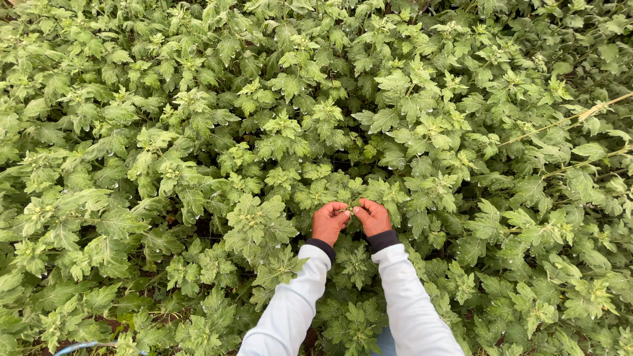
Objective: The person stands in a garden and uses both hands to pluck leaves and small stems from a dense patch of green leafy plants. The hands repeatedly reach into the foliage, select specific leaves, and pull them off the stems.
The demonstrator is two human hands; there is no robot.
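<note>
Head view looks down on a dense bed of green, lobed-leaf plants (264, 132) that fills the whole scene. Both hands meet near the middle, a little toward the near edge. The left hand (330, 222) and the right hand (373, 217) are curled inward, fingertips almost touching each other, and between them they pinch a small leafy shoot tip (351, 206). Each grip is clenched on that shoot, thumb against the bent fingers. The shoot is mostly hidden by the fingers; its visible bit lies roughly left to right across the gap between the hands, but which end is its tip cannot be told.

Both arms wear white sleeves (409, 303) with dark cuffs (383, 240) and come up from the near edge, converging toward the hands. Drops of water sit on some leaves. A pale, dry stalk (567, 120) runs slantwise at the far right, its long axis rising toward the right edge. At the near left corner a curve of light blue hose (86, 345) shows among the leaves, well apart from the hands.
</note>
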